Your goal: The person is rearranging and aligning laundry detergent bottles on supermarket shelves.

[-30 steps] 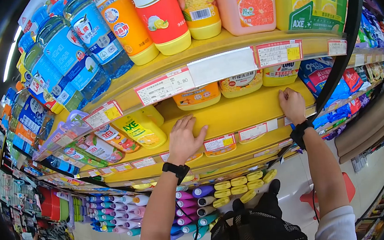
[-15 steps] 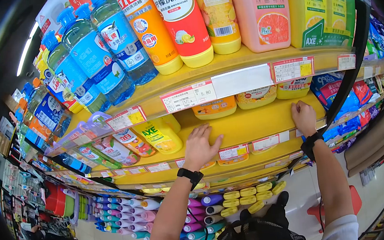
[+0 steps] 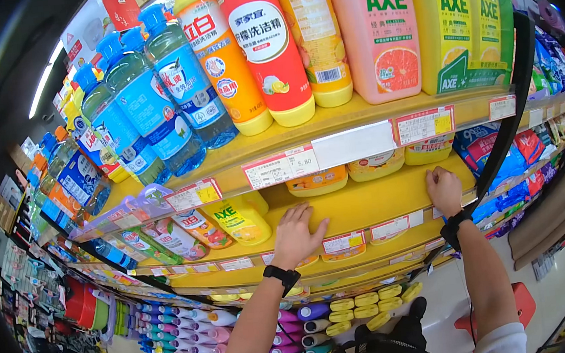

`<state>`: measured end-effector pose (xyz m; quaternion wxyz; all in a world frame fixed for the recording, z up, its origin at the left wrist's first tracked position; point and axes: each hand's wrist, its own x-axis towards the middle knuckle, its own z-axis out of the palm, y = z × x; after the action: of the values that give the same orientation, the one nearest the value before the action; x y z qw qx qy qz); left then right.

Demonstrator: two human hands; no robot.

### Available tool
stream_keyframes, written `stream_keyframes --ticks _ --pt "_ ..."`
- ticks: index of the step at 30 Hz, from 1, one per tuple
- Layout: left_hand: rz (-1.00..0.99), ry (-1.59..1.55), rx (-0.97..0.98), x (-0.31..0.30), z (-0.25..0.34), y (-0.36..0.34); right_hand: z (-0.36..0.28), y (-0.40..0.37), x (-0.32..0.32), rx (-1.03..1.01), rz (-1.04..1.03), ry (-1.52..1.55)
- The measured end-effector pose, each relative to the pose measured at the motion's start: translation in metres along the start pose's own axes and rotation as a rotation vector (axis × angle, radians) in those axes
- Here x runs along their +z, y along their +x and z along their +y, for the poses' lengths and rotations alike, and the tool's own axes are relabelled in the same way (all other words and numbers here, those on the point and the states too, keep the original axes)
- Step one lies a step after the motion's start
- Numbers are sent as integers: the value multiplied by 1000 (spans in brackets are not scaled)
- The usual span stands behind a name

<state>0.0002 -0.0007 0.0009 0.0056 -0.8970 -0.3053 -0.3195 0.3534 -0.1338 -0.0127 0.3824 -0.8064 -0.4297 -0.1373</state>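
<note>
My left hand (image 3: pixel 298 234) rests on the yellow middle shelf (image 3: pixel 373 202), fingers stretched and thumb apart, holding nothing. Left of it stands a yellow AXE dish soap bottle (image 3: pixel 238 219), close to the fingers but not in them. Toward the right end of the same shelf, my right hand (image 3: pixel 445 190) lies with its fingers curled in and nothing visible in them. Behind the hands, the lower parts of orange and yellow bottles (image 3: pixel 317 182) show under the upper shelf; their tops are hidden. Each wrist wears a black band.
Above, the upper shelf (image 3: pixel 227 165) carries several bottles, including a red dish soap bottle (image 3: pixel 267 48) and a pink AXE bottle (image 3: pixel 379 38). A black upright (image 3: pixel 514 113) stands to the right, beside blue bags (image 3: pixel 491 149). Rows of bottles (image 3: pixel 188 328) and a red stool (image 3: pixel 513 307) stand below.
My view has tilted up slightly, so the upper bottles sit lower in the picture. Both hands stay at nearly the same places on the shelf.
</note>
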Motion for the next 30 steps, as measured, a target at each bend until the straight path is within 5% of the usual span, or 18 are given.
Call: stream_keyframes --ticks 30 --pt "-3 -15 -1 1 -1 -1 -3 -2 -3 14 -21 2"
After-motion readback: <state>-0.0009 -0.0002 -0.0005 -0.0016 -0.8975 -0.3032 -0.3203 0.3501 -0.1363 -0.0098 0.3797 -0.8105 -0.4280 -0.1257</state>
